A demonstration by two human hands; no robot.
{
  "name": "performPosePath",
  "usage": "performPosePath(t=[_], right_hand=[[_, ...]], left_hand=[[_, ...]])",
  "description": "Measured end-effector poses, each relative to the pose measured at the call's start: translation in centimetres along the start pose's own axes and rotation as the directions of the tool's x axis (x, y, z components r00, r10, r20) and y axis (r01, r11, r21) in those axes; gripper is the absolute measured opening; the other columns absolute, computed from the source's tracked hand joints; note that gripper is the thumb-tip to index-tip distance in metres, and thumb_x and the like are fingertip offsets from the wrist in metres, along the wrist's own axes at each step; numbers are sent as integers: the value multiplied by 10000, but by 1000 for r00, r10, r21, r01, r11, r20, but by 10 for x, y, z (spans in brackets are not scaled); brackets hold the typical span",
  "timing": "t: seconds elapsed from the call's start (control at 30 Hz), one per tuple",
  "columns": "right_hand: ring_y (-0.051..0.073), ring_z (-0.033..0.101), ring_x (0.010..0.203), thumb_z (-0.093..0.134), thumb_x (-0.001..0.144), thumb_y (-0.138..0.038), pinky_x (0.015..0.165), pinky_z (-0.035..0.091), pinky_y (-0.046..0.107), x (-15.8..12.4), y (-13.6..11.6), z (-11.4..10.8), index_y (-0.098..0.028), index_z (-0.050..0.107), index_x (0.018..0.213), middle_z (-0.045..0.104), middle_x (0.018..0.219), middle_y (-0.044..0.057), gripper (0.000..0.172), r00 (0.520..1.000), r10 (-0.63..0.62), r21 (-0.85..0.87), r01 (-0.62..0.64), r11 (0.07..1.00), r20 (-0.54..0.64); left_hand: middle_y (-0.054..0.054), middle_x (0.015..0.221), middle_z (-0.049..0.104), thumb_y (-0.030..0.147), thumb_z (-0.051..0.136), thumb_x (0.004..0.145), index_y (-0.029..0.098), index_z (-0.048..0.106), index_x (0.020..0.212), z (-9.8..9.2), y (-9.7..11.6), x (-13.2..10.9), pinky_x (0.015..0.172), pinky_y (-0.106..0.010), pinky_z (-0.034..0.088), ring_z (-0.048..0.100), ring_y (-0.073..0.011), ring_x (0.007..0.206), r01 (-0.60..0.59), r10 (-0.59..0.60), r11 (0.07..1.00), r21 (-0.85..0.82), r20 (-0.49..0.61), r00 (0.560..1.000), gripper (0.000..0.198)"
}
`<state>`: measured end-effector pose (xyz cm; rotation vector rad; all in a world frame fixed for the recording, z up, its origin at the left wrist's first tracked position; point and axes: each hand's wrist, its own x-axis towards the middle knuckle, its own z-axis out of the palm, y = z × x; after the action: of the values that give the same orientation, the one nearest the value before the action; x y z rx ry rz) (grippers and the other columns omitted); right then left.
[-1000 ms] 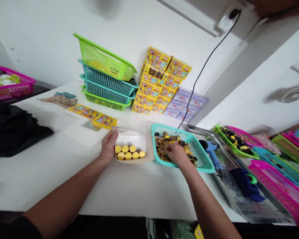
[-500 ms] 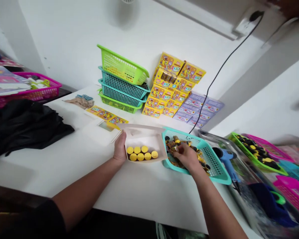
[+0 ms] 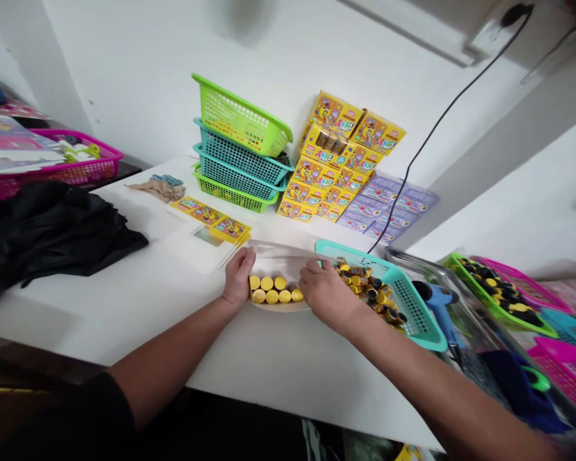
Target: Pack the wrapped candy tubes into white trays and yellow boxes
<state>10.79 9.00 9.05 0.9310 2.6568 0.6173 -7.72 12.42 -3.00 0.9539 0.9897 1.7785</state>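
A shallow white box (image 3: 281, 261) lies on the white table with several yellow-capped pieces (image 3: 273, 291) lined up in two rows inside it. My left hand (image 3: 239, 277) grips the box's left side, fingers curled round its edge. My right hand (image 3: 322, 289) rests over the box's right end, fingers bent down beside the yellow caps; whether it holds a piece is hidden. Just right of it stands a teal basket (image 3: 415, 317) full of small yellow-and-black pieces (image 3: 372, 292).
Stacked green and teal baskets (image 3: 240, 153) and yellow cartons (image 3: 338, 160) stand at the wall. Flat yellow cards (image 3: 211, 221) lie behind the box, black cloth (image 3: 52, 230) at left, a blue glue gun (image 3: 439, 301) in a metal tray and coloured baskets (image 3: 504, 291) at right.
My right hand came out of the teal basket and moved left onto the white box's right end. My left hand kept its hold on the box, which now lies flatter.
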Motion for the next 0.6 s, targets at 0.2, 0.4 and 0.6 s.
performPosePath(t=[0.2,0.4,0.6], right_hand=[[303,513,927,567,810,-68,834,332,460,16,0,21,-120,711,791,658,811,151,154,986,-14,2,14,1000,165],[236,541,936,520,913,-166,806,382,372,-17,12,34,-157,662,923,663,910,97,143,977,90,207,-49,977,-192],[173,555,827,469,937,-135,770,466,282,-56,15,45,-152,631,928,625,849,74,163,786,351,389,-153,908,-510]], left_hand=[[21,644,440,638,598,789,204,522,645,2,4,1,665,-286,368,438,-166,678,-104,103,991,79,22,994,464],[23,659,440,559,590,835,200,543,667,1,6,1,651,-287,323,407,-159,678,-117,111,986,119,53,992,400],[31,653,436,554,595,836,204,531,657,1,7,1,642,-282,319,407,-155,664,-118,113,985,123,53,992,398]])
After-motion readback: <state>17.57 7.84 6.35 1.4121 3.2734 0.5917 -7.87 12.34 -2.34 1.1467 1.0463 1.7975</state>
